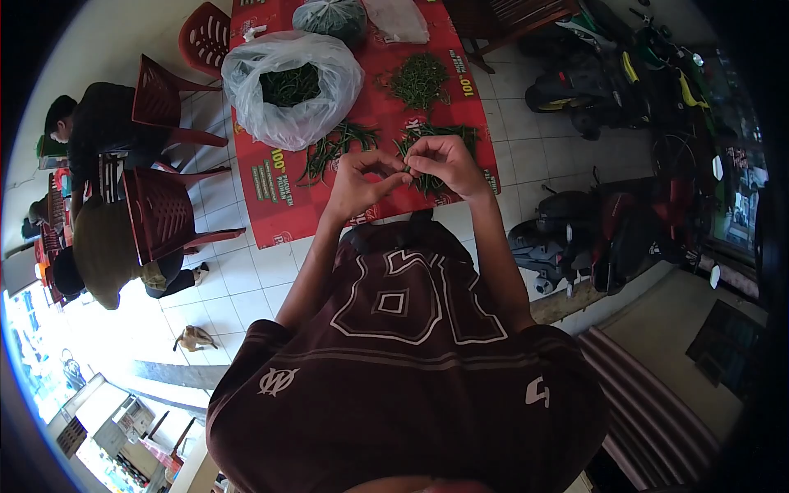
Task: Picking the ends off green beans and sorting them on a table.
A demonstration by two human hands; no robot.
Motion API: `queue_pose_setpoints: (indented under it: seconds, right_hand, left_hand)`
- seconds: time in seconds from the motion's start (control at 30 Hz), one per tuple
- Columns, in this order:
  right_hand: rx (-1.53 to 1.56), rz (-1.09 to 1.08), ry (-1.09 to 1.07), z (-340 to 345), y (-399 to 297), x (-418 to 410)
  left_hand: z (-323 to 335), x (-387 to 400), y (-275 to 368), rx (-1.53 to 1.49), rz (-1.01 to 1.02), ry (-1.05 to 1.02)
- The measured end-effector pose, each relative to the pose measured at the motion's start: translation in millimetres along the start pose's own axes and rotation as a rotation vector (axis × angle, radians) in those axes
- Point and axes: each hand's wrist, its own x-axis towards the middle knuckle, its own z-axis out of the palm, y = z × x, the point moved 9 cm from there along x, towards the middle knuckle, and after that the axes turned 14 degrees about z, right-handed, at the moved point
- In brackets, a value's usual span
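Note:
My left hand (368, 183) and my right hand (447, 163) meet over the near edge of a red printed table cover (314, 212). Their fingertips pinch a small green chili (407, 169) between them, most of it hidden by the fingers. Under and behind my right hand lies a pile of green chilies (459, 134). To the left of it, just beyond my left hand, more long green chilies (333, 148) are spread out. Farther back is a heap of thin green stems (420, 80). An open clear plastic bag (240, 92) holds dark green chilies.
A tied plastic bag (330, 21) and a flat clear bag (397, 21) lie at the far end. Red plastic chairs (157, 215) stand left, where two people sit. A cat (195, 338) is on the tiled floor. Motorcycles (616, 228) are parked at the right.

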Motion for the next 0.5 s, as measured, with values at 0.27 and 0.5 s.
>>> queue_pose_setpoints:
  seconds: [0.27,0.5]
  right_hand:
    - [-0.001,-0.005,0.023,3.5,-14.2,-4.4]
    - [-0.417,-0.154,0.229,6.1,-42.5,-10.8]
  left_hand:
    - [-5.0,5.6,29.4,0.142,0.067,0.034]
    - [-16.0,8.1,41.0,0.350,0.137,0.123]
